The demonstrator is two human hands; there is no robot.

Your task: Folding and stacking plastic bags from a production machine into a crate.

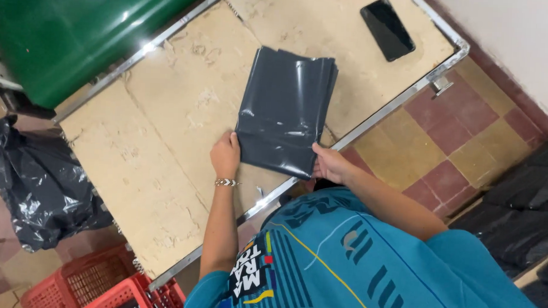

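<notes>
A stack of dark grey, glossy plastic mailing bags (286, 109) lies flat on the worn beige surface (165, 126) with its metal edge. The left hand (225, 155) grips the stack's near left corner, fingers curled onto it. The right hand (329, 163) holds the near right corner, thumb on top. Beyond the stack's far right corner, well apart, lies a black smartphone (387, 28). Left of the stack, off the surface, sit a crumpled black plastic sack (39, 182) and a red plastic crate (99, 284).

bags (286, 109) on table (165, 138), phone (387, 28) behind
</notes>
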